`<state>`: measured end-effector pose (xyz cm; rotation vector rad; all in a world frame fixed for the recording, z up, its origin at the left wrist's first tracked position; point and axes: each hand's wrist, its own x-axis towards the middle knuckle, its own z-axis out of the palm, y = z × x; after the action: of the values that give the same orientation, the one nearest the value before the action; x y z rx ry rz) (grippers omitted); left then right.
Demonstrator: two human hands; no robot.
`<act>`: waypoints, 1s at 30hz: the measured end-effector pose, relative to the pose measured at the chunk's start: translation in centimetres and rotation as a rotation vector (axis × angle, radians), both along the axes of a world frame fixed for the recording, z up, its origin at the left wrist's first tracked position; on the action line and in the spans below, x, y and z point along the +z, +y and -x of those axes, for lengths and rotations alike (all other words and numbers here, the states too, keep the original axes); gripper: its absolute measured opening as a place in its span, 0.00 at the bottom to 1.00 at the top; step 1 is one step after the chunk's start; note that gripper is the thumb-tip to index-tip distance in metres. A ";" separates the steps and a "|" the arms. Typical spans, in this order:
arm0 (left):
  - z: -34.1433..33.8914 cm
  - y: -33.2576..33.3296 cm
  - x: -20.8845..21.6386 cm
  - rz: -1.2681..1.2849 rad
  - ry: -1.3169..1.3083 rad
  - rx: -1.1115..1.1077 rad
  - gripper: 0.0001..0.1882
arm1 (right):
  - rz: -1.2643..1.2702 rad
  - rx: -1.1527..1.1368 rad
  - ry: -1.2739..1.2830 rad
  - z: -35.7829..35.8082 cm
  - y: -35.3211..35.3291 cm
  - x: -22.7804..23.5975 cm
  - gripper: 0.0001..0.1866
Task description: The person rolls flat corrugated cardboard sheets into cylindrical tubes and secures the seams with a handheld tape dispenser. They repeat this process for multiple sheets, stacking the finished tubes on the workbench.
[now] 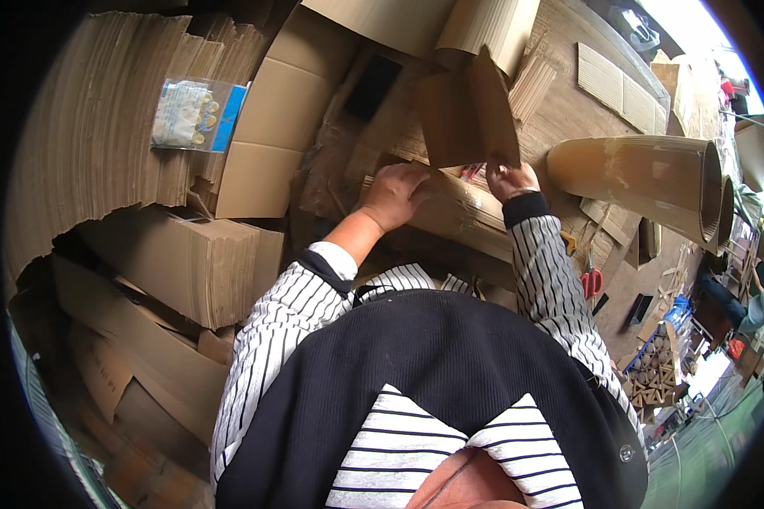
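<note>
A folded brown cardboard piece [467, 114] stands upright on the wooden worktable [569, 110]. My right hand [509, 180] pinches its lower right corner. My left hand [395, 195] presses knuckles-down on a flat cardboard strip [458, 212] lying just below the upright piece. Both sleeves are striped, with a dark vest over them. Something red shows between the two hands, too hidden to tell what it is.
A large stack of flat cardboard sheets [93, 144] fills the left, with a clear plastic bag [197, 114] on it. Flat cartons [267, 127] lie beside it. A big cardboard roll [645, 174] lies at the right. Red-handled scissors [592, 282] rest near the table edge.
</note>
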<state>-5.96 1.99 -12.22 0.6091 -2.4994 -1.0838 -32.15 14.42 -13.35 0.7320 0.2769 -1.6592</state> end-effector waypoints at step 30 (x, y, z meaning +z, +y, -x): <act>-10.7 0.1 -0.2 -0.583 -0.362 0.227 0.30 | -0.521 0.736 1.347 -6.8 8.1 1.6 0.21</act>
<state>4.78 2.12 -12.42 1.3177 -2.2873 -1.7467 -25.35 22.55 -11.70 -0.2700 1.7345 -1.1019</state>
